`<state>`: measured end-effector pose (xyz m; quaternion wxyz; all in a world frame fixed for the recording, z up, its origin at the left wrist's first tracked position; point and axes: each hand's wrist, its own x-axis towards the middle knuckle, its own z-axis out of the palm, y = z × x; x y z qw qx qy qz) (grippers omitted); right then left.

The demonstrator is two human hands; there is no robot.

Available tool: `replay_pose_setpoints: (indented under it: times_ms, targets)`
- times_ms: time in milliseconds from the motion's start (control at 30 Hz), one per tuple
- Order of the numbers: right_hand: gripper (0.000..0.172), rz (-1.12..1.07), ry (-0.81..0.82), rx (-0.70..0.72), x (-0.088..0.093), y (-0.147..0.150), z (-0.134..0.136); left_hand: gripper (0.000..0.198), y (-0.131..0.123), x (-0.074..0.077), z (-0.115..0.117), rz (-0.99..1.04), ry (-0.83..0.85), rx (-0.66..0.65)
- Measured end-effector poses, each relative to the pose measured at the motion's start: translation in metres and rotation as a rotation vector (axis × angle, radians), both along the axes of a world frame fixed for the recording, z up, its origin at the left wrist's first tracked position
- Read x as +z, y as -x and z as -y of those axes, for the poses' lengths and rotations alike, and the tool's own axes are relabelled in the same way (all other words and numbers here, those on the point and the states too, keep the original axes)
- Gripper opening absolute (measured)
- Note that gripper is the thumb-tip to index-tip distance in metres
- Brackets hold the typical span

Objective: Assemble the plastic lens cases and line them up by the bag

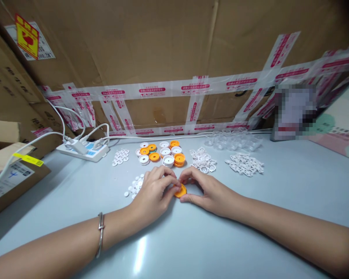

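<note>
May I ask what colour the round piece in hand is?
The round piece is orange, in the head view.

The orange disc looks like smooth plastic, the carton matt cardboard, the bracelet shiny metal.

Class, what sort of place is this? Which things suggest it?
Probably a workshop or packing room: white plastic parts lie in separate piles, the left hand and right hand touch an orange disc, and a large taped cardboard box stands behind.

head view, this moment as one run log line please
left hand: touching orange disc | right hand: holding its edge | beyond hands: white and orange discs | beside left hand: small white pieces
</note>
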<state>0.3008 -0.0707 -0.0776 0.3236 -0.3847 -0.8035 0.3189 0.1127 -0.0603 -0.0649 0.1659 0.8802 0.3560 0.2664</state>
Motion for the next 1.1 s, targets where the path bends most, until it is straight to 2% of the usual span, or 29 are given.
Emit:
replay_pose_setpoints:
  times_ms: [100, 233, 367, 533, 667, 900, 1100]
  targets:
    - [0.029, -0.010, 0.011, 0.002, 0.001, 0.001, 0.000, 0.014, 0.002, 0.002, -0.001, 0.022, -0.026, -0.005]
    - [0.030, -0.015, 0.034, -0.004, 0.003, 0.001, 0.001, 0.016, 0.007, 0.013, -0.005, 0.061, -0.133, -0.045]
    - [0.029, 0.004, 0.052, -0.025, 0.004, 0.001, 0.002, 0.019, 0.015, 0.021, -0.005, -0.018, -0.150, -0.134]
    - [0.022, 0.028, 0.042, -0.051, 0.004, 0.001, 0.002, 0.025, 0.027, 0.010, 0.005, -0.148, -0.246, -0.193]
    - [0.017, 0.056, -0.049, -0.063, 0.003, 0.002, 0.000, 0.027, 0.029, 0.003, 0.007, -0.175, -0.333, -0.223]
    - [0.009, 0.041, -0.213, -0.036, 0.000, 0.000, -0.001, 0.026, 0.028, 0.004, 0.001, -0.157, -0.215, -0.181]
    - [0.011, 0.010, -0.258, -0.025, -0.002, -0.001, -0.001, 0.031, 0.028, 0.003, 0.005, -0.181, -0.221, -0.185]
